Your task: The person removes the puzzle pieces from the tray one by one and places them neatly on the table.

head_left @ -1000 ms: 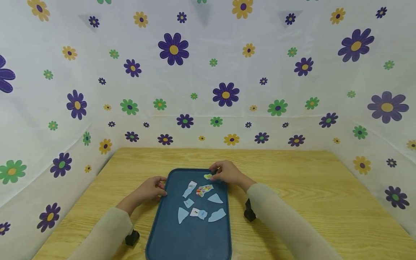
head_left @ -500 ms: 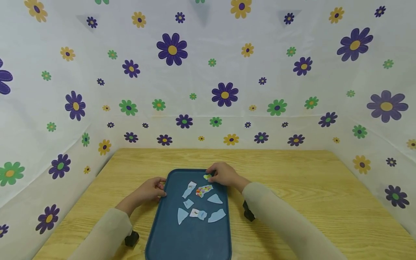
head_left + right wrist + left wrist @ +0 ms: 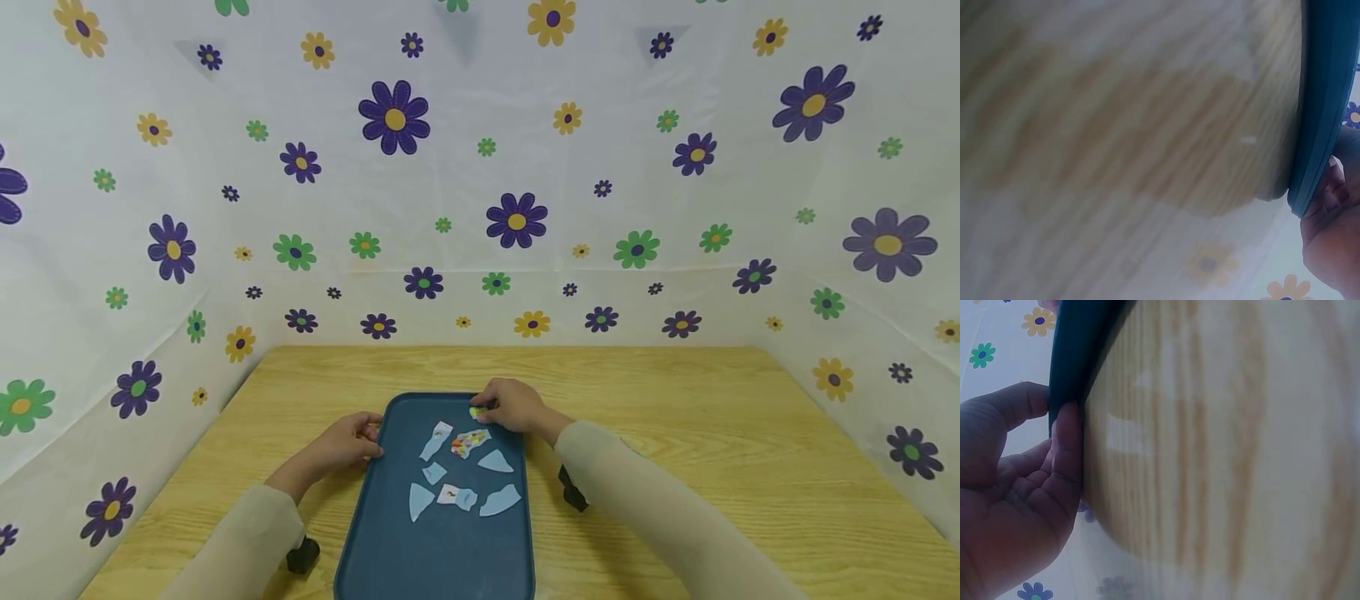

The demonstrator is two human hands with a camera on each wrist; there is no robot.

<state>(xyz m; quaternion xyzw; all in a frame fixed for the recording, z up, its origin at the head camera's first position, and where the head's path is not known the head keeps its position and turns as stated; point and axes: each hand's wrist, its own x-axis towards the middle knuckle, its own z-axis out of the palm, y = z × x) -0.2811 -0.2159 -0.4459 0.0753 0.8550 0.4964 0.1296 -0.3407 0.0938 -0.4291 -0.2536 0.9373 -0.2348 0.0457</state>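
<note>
A dark blue tray (image 3: pixel 435 550) lies lengthwise on the wooden table. At its left edge my left hand (image 3: pixel 341 443) grips the rim; in the left wrist view, thumb and fingers meet the tray from either side. My right hand (image 3: pixel 513 406) reaches over the far right corner, thumb and fingertips closed about a small yellow-green paper piece (image 3: pixel 476 412), which they partly cover. Nearer lies a multicoloured piece (image 3: pixel 470 442), with several pale blue pieces around it, among them a triangular one (image 3: pixel 496 461) and one with a pink patch (image 3: pixel 457 497).
The wooden table (image 3: pixel 675 417) extends on both sides of the tray. White cloth with flowers (image 3: pixel 600 158) encloses the back and sides. A black wrist device hangs under each sleeve, one on the left (image 3: pixel 303 555) and one on the right (image 3: pixel 573 490).
My right hand has shifted slightly left, its fingers drawing in over the yellow-green piece and covering more of it. My left hand keeps its place on the rim.
</note>
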